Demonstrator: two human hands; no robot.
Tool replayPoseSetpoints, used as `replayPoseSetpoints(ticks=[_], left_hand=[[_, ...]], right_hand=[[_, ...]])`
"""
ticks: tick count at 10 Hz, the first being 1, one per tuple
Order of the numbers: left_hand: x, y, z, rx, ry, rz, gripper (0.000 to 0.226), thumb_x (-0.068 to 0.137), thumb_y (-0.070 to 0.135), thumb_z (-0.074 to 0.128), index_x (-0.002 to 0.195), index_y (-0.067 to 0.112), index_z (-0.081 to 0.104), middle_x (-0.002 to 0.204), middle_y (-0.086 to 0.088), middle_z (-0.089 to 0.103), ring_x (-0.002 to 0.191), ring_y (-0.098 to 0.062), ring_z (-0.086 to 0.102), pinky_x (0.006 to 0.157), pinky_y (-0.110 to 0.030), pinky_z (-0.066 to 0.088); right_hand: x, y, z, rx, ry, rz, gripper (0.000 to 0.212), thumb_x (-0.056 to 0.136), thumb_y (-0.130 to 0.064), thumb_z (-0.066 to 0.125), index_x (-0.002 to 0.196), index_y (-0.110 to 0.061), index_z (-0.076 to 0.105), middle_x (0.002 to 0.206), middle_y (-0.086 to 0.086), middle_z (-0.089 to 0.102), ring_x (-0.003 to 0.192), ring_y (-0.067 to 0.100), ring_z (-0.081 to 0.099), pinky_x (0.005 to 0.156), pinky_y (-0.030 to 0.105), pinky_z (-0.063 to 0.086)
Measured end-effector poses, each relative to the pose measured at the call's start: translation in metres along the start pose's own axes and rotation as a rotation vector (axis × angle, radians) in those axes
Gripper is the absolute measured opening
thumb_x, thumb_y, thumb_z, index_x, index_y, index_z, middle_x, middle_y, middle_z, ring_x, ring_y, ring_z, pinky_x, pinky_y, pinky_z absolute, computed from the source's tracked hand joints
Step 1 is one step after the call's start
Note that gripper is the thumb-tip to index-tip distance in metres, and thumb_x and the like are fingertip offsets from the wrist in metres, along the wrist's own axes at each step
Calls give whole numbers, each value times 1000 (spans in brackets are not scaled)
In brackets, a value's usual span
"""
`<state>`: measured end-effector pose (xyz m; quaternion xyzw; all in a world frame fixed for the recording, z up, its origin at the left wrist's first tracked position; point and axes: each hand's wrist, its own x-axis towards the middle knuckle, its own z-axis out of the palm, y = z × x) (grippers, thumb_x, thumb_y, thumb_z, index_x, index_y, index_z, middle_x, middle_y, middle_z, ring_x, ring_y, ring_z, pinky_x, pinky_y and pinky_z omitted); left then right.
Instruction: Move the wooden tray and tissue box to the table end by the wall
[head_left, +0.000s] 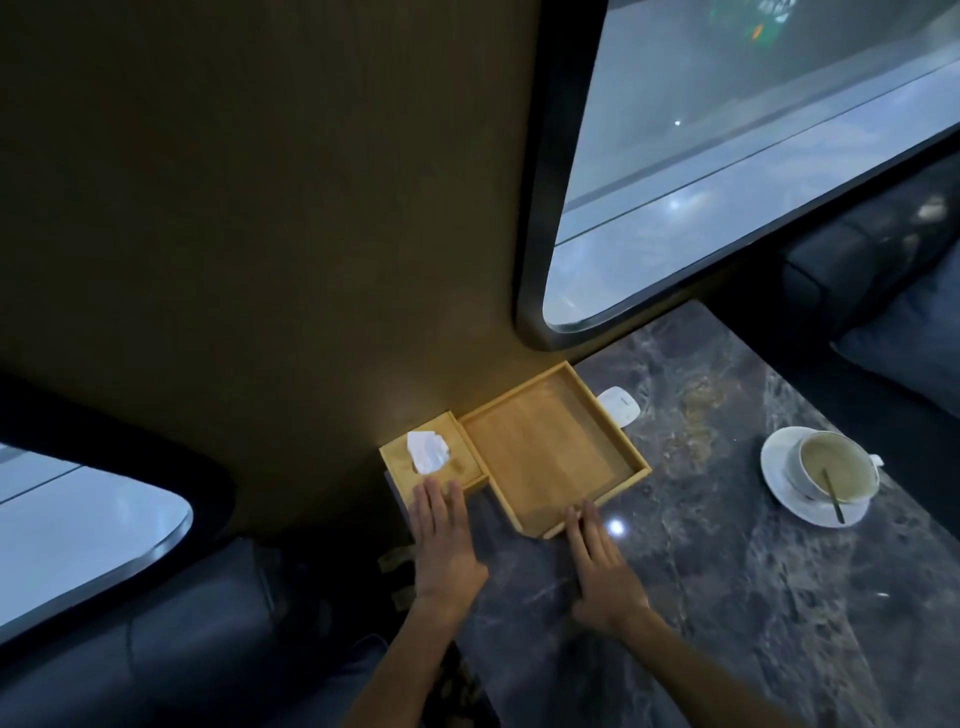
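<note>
The wooden tray (553, 447), shallow and with nothing in it, lies on the dark marble table (727, 561) with its far side against the brown wall. To its left stands the wooden tissue box (462, 462), a white tissue sticking out of its top, also against the wall at the table's left corner. My left hand (444, 540) lies flat with its fingertips touching the near edge of the tissue box. My right hand (597, 561) lies flat with fingertips against the tray's near rim. Neither hand grips anything.
A white cup (831, 467) with a spoon stands on a saucer (779, 478) to the right. A small white device (621, 405) lies behind the tray's right side. Dark seats flank the table; windows sit in the wall.
</note>
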<state>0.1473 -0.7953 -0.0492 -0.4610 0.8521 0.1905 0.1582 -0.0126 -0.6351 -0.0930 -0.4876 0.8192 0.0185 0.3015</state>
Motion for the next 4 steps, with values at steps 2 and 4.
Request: replayPoseSetpoints(ticks=[2,4], left_hand=[[-3,-3,-45,-63,-152,-4,93,82,19,61,155,22,3,164,-11,-6,151,-33,-11,126,-46,7],[-63,3,-54,-36,3,13,74,92,31,49,154,29,8,164,-6,4,152,-33,-9,124,-53,2]], right_hand=[[-6,7,-51,-82,-103,15,93,83,-29,52,155,-22,-6,165,3,-8,153,24,0,123,41,14],[-44,-25,-94,-111,131,-49,82,90,-60,41,154,-22,7,163,0,18,152,26,7,122,49,14]])
